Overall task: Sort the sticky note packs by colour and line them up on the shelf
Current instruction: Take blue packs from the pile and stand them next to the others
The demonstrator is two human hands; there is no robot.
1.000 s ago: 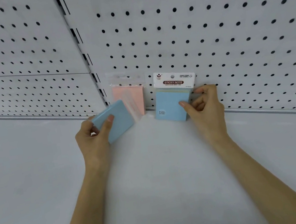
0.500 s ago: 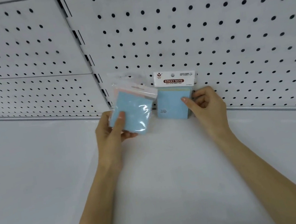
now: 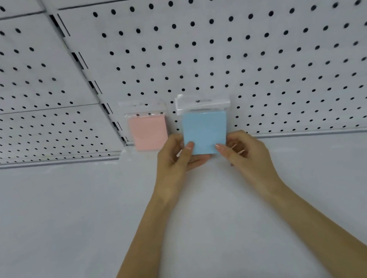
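Note:
A blue sticky note pack (image 3: 205, 130) in a clear sleeve stands upright at the back of the white shelf (image 3: 70, 217), in front of the pegboard. My left hand (image 3: 176, 159) pinches its lower left corner and my right hand (image 3: 242, 151) pinches its lower right corner. It covers the blue pack that leaned there before, so that pack is hidden. A pink sticky note pack (image 3: 149, 132) leans against the pegboard just to the left, apart from my hands.
A white pegboard wall (image 3: 260, 54) rises behind the shelf, with a vertical slotted upright (image 3: 102, 103) left of the pink pack. The shelf surface stretches bare to both sides of the packs.
My left hand carried the blue pack rightward from in front of the pink pack to in front of the other blue pack. My right hand shifted onto the moved pack's corner.

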